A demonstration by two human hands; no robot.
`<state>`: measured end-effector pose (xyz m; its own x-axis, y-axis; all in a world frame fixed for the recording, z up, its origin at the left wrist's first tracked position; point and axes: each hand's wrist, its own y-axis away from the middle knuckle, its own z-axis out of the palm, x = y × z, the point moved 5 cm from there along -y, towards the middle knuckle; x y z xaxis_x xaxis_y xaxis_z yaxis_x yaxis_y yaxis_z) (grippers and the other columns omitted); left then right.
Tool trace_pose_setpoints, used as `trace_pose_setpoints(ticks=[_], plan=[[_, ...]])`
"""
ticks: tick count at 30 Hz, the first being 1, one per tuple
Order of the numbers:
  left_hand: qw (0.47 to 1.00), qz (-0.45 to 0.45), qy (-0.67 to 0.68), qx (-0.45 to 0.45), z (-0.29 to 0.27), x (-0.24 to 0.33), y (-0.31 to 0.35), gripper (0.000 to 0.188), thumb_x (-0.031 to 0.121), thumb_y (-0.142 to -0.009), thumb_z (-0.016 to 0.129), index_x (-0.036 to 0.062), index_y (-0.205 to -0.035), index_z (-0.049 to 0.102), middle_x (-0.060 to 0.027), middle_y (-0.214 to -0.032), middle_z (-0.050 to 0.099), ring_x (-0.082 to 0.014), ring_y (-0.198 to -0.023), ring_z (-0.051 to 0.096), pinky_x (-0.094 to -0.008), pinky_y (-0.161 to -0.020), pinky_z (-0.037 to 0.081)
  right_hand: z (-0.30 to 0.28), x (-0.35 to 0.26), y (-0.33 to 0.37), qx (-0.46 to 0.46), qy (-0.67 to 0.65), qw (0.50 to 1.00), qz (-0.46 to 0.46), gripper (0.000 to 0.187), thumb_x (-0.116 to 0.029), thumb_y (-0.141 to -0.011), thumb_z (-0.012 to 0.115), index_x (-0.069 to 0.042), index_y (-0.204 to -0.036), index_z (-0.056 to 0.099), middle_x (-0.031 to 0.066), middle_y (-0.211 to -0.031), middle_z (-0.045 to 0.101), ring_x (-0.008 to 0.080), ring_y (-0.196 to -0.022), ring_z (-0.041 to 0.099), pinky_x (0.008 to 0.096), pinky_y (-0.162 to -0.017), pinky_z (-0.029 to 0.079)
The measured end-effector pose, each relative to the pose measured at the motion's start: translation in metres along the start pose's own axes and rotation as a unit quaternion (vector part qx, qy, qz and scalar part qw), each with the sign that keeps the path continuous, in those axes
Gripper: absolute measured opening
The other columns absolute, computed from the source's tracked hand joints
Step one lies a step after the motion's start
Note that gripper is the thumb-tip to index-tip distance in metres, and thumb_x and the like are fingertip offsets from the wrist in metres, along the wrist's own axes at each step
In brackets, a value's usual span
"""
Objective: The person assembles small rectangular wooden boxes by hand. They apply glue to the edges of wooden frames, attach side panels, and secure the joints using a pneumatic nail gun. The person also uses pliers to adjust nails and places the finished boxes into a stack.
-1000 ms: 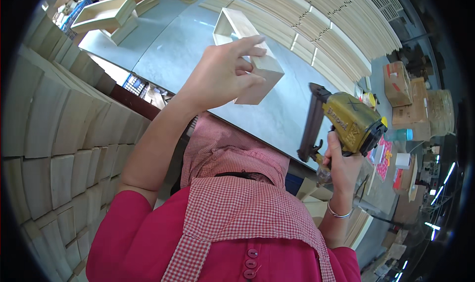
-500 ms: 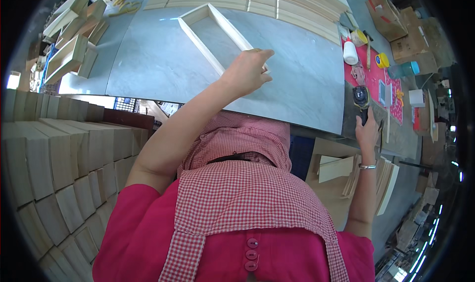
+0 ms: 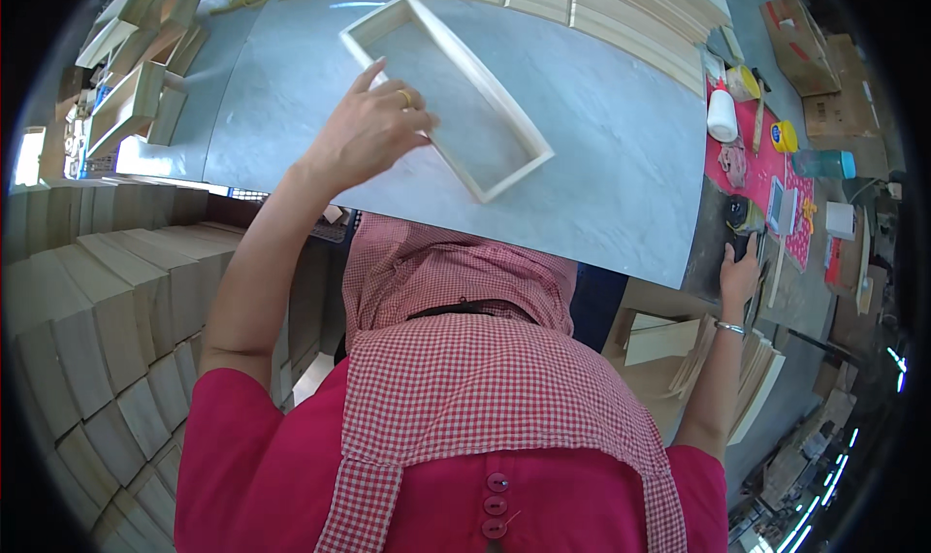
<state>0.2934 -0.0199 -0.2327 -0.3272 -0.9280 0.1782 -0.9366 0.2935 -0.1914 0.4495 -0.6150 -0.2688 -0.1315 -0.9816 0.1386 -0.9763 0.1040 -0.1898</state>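
A long rectangular frame of pale wood (image 3: pixel 472 73) lies slantwise on the grey marbled tabletop (image 3: pixel 611 155). My left hand (image 3: pixel 373 131) is over its left long side, index finger stretched out and the others loosely bent apart. Whether the fingertips touch the wood is hard to tell. At the right end of the bench, my right hand (image 3: pixel 740 274) is wrapped round the dark handle of a black handheld tool (image 3: pixel 739 215), which rests low on the worktop; its exact kind is not clear.
Wooden strips (image 3: pixel 630 24) line the far edge. Open wooden boxes (image 3: pixel 131 107) are piled at the left, above stacked wooden blocks (image 3: pixel 126 301). A white bottle (image 3: pixel 722 116), a yellow-lidded jar (image 3: pixel 784 136) and a teal-lidded container (image 3: pixel 824 164) stand at the right, near cardboard boxes (image 3: pixel 800 44).
My left hand has moved left from the frame's near right corner to its left long side. My right hand still holds the tool. The view has shifted a little.
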Motion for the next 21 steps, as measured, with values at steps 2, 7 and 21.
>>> trace_pose_setpoints(ticks=[2, 7, 21], plan=[[1.0, 0.012, 0.013, 0.025, 0.005, 0.018, 0.0, 0.019, 0.018, -0.083, 0.076, 0.0117, -0.1, 0.073, -0.0029, -0.094, 0.067, -0.0231, -0.105, 0.064, -0.0532, -0.115, 0.037, 0.001, 0.007, -0.003, 0.015, -0.02, 1.0, -0.011, 0.056, -0.032, -0.09, 0.072, -0.009, -0.139, 0.058, 0.0253, -0.108, 0.069, 0.0454, -0.102, 0.066, 0.0536, -0.088, 0.052], [0.991, -0.02, 0.097, 0.088, 0.013, 0.057, 0.002, 0.016, 0.018, -0.08, 0.076, 0.0085, -0.091, 0.07, -0.0031, -0.083, 0.063, -0.0223, -0.086, 0.062, -0.04, -0.088, 0.05, -0.023, -0.025, -0.026, 0.103, -0.04, 0.99, -0.084, 0.052, -0.034, -0.092, 0.07, -0.001, -0.13, 0.063, 0.0233, -0.121, 0.065, 0.0407, -0.11, 0.063, 0.0486, -0.095, 0.05], [0.928, -0.191, 0.219, 0.234, -0.007, 0.064, 0.032, 0.019, -0.005, -0.08, 0.076, 0.0003, -0.098, 0.072, -0.0097, -0.09, 0.068, -0.0245, -0.08, 0.067, -0.0329, -0.067, 0.054, 0.029, -0.163, -0.158, 0.053, -0.122, 0.99, 0.047, 0.09, -0.064, -0.079, 0.071, 0.003, -0.137, 0.055, 0.0279, -0.129, 0.061, 0.045, -0.12, 0.058, 0.0518, -0.103, 0.045]])
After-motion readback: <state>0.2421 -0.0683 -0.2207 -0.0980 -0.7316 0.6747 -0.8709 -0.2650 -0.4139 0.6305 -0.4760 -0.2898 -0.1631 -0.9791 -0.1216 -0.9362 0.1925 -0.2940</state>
